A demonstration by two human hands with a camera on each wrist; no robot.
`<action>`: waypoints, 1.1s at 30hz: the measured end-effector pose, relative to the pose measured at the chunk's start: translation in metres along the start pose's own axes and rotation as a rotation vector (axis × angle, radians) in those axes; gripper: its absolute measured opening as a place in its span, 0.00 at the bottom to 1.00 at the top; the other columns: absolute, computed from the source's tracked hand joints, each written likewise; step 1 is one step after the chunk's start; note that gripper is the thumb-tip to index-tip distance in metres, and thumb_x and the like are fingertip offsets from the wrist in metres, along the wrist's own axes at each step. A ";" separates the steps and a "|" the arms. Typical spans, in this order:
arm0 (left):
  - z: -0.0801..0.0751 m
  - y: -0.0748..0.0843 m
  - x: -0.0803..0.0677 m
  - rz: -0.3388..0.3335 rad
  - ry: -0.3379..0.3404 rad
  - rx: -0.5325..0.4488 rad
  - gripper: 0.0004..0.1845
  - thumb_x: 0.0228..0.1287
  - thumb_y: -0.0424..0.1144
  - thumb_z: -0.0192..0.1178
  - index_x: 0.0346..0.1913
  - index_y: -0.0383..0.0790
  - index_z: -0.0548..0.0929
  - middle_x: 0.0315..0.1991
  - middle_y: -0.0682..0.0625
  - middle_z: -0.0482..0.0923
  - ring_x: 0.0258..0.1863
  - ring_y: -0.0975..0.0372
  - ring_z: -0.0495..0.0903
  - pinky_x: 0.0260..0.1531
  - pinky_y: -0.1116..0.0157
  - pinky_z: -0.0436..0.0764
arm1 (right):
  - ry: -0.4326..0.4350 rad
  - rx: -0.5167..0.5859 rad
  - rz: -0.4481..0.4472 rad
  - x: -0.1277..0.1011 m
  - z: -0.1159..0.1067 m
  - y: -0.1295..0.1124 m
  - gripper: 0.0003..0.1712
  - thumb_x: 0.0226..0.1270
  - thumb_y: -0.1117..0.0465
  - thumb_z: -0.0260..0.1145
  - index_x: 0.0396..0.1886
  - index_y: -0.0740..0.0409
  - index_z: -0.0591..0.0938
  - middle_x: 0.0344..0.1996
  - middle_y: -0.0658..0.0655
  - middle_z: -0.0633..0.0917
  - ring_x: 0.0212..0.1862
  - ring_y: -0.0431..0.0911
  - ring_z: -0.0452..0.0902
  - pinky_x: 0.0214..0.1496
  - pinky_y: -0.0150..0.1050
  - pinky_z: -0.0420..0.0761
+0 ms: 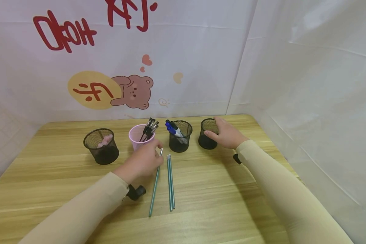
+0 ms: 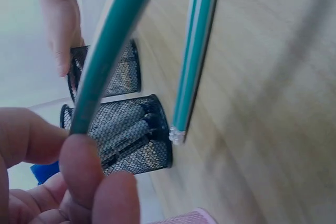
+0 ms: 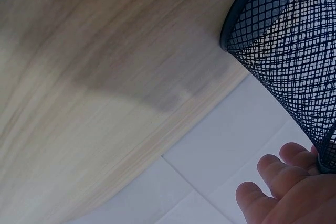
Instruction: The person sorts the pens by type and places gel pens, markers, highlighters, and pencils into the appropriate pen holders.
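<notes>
Just in front of the pink pen holder (image 1: 133, 135), my left hand (image 1: 141, 162) pinches a green pencil (image 1: 155, 189) close to its pale upper end. The pencil slants down toward the near side of the table. To its right, two more green pencils (image 1: 170, 183) lie together on the wood. At the right, my right hand (image 1: 228, 134) holds a black mesh pen holder (image 1: 208, 143) by its rim, thumb on the near side. Fingers (image 3: 286, 177) reach that rim in the right wrist view; the thumb is hidden there.
Black pens (image 1: 146, 131) stand in the pink holder. Another black mesh holder (image 1: 179, 147) contains blue and black markers (image 1: 174, 128). Farther left, a mesh holder (image 1: 106, 156) has pinkish pieces (image 1: 105, 140) inside. A white printed sheet (image 1: 195, 67) hangs behind the table (image 1: 207, 210).
</notes>
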State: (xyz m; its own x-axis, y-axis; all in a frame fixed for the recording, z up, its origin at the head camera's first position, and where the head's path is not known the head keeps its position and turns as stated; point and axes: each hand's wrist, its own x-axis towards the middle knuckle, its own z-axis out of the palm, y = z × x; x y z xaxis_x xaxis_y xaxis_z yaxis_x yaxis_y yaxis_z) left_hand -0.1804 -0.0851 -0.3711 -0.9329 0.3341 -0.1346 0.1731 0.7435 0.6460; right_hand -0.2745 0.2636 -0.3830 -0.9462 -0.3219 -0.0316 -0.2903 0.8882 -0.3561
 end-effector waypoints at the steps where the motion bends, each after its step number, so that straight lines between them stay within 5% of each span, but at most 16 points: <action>1: -0.001 0.001 0.000 0.005 0.009 -0.018 0.22 0.72 0.37 0.60 0.66 0.37 0.74 0.33 0.48 0.81 0.24 0.60 0.78 0.26 0.64 0.78 | -0.002 -0.001 0.000 0.000 0.000 0.000 0.60 0.77 0.27 0.51 0.85 0.69 0.47 0.83 0.71 0.55 0.84 0.64 0.52 0.84 0.61 0.58; 12: -0.009 0.009 -0.001 0.068 0.154 -0.133 0.21 0.73 0.39 0.61 0.64 0.41 0.72 0.37 0.48 0.83 0.25 0.59 0.77 0.26 0.62 0.79 | -0.003 -0.010 -0.002 0.002 0.001 0.002 0.60 0.77 0.26 0.51 0.85 0.68 0.47 0.83 0.71 0.55 0.84 0.64 0.52 0.84 0.60 0.58; 33: -0.014 0.023 0.007 0.125 0.276 -0.392 0.22 0.77 0.40 0.61 0.67 0.40 0.68 0.41 0.44 0.84 0.33 0.59 0.88 0.34 0.61 0.85 | 0.012 -0.002 -0.005 0.000 0.001 0.000 0.59 0.77 0.27 0.52 0.86 0.64 0.46 0.84 0.69 0.55 0.84 0.63 0.53 0.84 0.60 0.58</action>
State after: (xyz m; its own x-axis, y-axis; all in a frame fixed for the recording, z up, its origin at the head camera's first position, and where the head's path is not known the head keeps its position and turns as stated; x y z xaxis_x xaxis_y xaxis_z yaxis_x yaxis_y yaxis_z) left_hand -0.1870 -0.0736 -0.3463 -0.9706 0.2015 0.1314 0.2063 0.4158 0.8857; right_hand -0.2742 0.2629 -0.3834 -0.9464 -0.3225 -0.0181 -0.2956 0.8872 -0.3543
